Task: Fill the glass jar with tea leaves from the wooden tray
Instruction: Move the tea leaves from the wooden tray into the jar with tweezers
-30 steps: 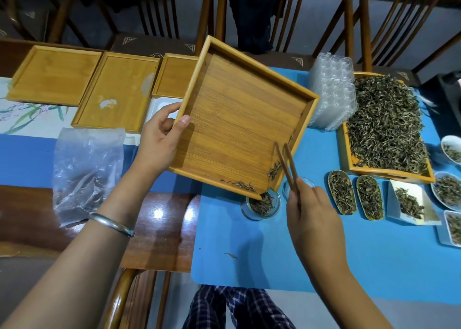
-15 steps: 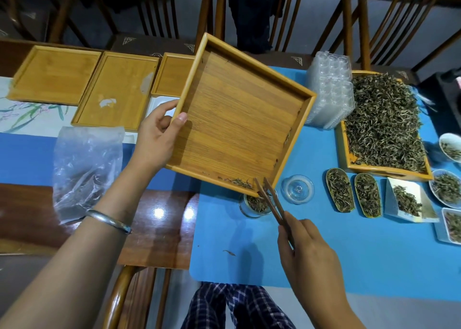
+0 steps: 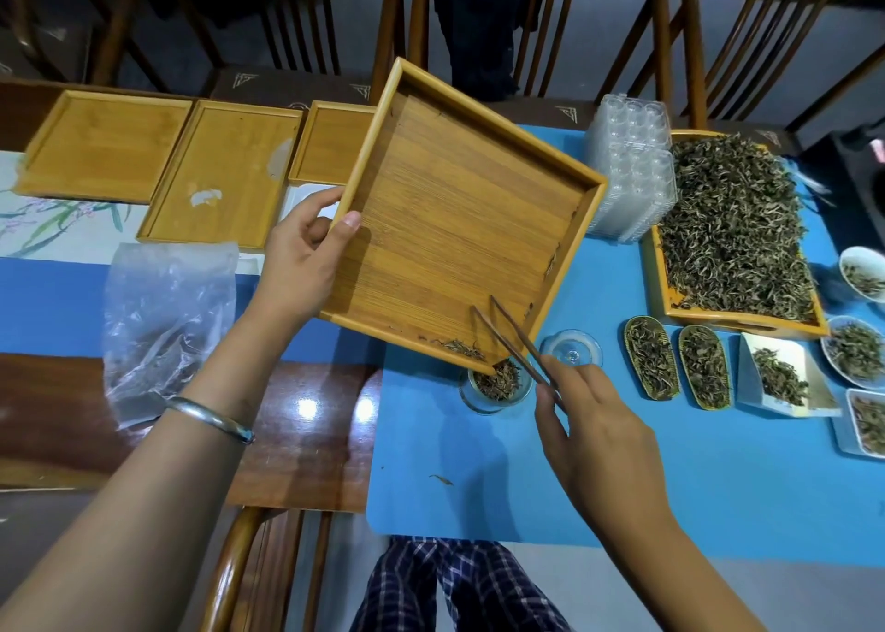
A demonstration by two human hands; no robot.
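Small glass jar [image 3: 496,385] sits on a blue mat [image 3: 718,478], near centre; round, clear, low-walled, w/ dark dried tea leaves [image 3: 498,378] inside. Directly above it, a square wooden tray [image 3: 455,229] is held tilted, lowest corner over the jar's rim. Tray is pale bamboo w/ raised edges, nearly bare; a few leaf strands [image 3: 460,347] lie by the low corner.

Left hand [image 3: 299,260] grips the tray's left edge, thumb on the inner face, fingers curled behind. A silver bangle [image 3: 210,416] circles that wrist. Right hand [image 3: 598,432] pinches brown tweezers [image 3: 515,344], tips slightly apart and resting on the tray floor near the low corner; nothing visible between the tips.

Just right of the jar: a clear glass lid [image 3: 571,350] on the mat. Further right: two oval dishes [image 3: 677,365] of leaves, a white square dish [image 3: 778,375], and small white bowls [image 3: 857,351] at the frame edge. Behind them, a large tray [image 3: 737,243] heaped w/ loose tea, plus a stack of clear plastic containers [image 3: 632,171].

Left side: brown wood counter [image 3: 297,420], glossy, w/ a crumpled clear plastic bag [image 3: 167,315] and three flat bamboo trays [image 3: 220,171] in a row at the back. One stray leaf [image 3: 441,479] lies on the mat nearer the person. Open mat lies in front of the jar. Wooden chairs [image 3: 670,32] line the far side; plaid fabric [image 3: 450,588] shows at the bottom edge.
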